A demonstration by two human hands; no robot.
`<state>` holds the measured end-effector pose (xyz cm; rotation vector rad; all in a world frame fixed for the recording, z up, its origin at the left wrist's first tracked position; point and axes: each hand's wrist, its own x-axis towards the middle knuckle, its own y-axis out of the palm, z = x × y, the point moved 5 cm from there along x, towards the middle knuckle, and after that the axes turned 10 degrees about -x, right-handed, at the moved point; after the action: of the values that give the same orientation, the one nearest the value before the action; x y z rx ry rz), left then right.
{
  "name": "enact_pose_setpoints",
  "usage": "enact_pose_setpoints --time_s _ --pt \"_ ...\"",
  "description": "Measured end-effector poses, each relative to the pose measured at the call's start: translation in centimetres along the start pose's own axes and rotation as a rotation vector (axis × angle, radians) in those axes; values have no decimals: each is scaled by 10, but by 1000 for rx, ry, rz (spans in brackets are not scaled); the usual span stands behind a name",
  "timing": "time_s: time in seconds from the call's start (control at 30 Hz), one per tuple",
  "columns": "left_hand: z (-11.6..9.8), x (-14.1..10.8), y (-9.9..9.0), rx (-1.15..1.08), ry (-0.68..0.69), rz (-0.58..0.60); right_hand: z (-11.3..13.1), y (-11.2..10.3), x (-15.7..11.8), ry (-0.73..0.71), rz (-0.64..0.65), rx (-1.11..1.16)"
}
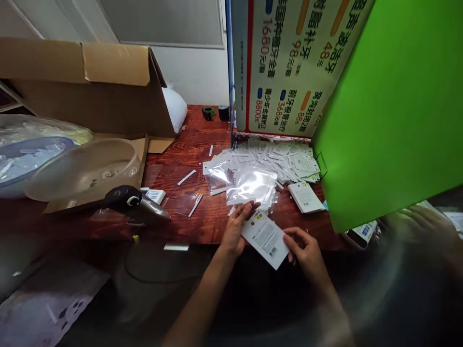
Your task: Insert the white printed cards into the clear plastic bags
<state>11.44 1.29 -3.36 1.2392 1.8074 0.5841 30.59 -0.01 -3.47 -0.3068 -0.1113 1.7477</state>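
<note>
left hand (236,230): grips near edge of white rectangular printed card (265,240) | right hand (306,248): pinches opposite edge | spread hold likely steadies it, leaving print uncovered

The card (265,238) looks papery, the bags (249,185) glossy plastic.
</note>
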Motion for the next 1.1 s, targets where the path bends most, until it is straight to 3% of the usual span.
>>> enact_pose_setpoints --time_s 0.2,0.57,0.77,0.87,1.1 --pt "18 -8 -5 90 -8 -14 -4 -11 -5 48 -78 126" --pt "42 -15 -2 285 25 -25 -35 -8 -28 68 -244 236" --pt "68 -23 3 405 -4 54 -37 -9 -34 12 -129 331" --pt "75 -28 5 434 -33 95 -40 -16 -38 -33 -91 210" --pt "80 -30 7 511 -113 254 -45 -32 -34 -273 -164 -278"
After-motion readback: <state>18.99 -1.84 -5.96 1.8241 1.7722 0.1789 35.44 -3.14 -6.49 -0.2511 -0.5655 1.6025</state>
